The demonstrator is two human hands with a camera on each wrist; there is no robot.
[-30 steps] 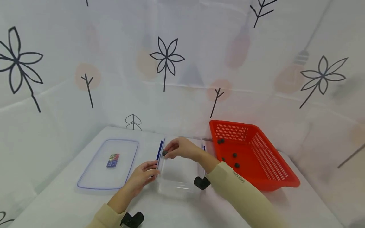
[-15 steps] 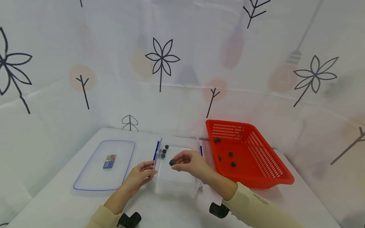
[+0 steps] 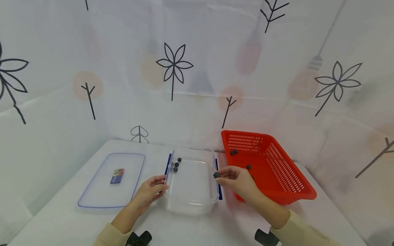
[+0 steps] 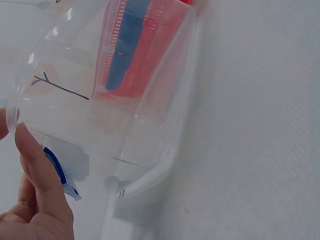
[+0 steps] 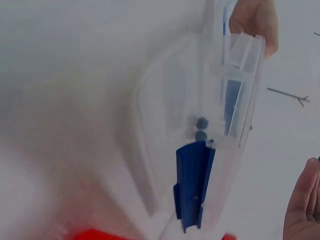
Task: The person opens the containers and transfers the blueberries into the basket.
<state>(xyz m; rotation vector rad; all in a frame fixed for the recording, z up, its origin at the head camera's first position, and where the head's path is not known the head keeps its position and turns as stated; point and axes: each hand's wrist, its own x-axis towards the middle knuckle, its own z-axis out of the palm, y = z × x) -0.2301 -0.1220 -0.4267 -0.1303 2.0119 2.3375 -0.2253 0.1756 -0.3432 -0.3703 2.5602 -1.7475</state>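
A clear plastic box (image 3: 189, 181) with blue side clips stands mid-table. My left hand (image 3: 150, 191) pinches the rim of its left wall between thumb and fingers. Inside, along that wall, lie three dark blueberry-like balls (image 3: 176, 164) in a row. My right hand (image 3: 238, 181) is raised at the box's right rim and pinches another dark blueberry-like ball (image 3: 217, 175) between thumb and fingertips. In the right wrist view, only part of the right hand (image 5: 302, 205) shows at the lower right edge.
A red perforated basket (image 3: 287, 164) stands to the right of the box, with a few dark balls (image 3: 234, 152) in it, partly behind my right hand. A clear blue-rimmed lid (image 3: 101, 194) with a printed label (image 3: 117, 176) lies left. Patterned cloth (image 3: 200, 112) hangs behind.
My right hand has moved right from the box's left wall, across the box to its right rim, with a dark blueberry-like ball in its fingertips. The left hand stays at the left rim.
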